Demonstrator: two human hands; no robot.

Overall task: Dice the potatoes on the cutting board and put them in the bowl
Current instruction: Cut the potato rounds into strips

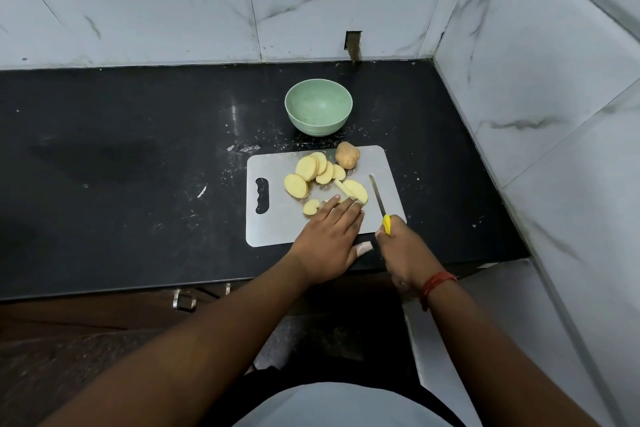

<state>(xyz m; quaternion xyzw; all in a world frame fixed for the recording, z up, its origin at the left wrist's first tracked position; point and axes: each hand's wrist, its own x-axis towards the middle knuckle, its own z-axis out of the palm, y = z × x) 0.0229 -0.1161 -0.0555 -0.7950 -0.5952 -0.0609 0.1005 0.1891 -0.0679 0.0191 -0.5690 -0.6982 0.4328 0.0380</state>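
Observation:
A grey cutting board (277, 229) lies on the black counter. On it are several pale potato slices (310, 168), a few cut strips (349, 191) and one whole unpeeled potato (347, 155) at the far edge. My left hand (329, 236) lies flat, straight fingers pressing on the near end of the strips. My right hand (403, 250) grips the yellow handle of a knife (377, 198), whose blade points away just right of the strips. A pale green bowl (318, 107), with nothing in it, stands behind the board.
The black counter (121, 166) runs far to the left. Marble walls close the back and right side. A small dark cut-out (353, 43) sits in the back wall. Cabinet handles (185, 300) show under the counter's front edge.

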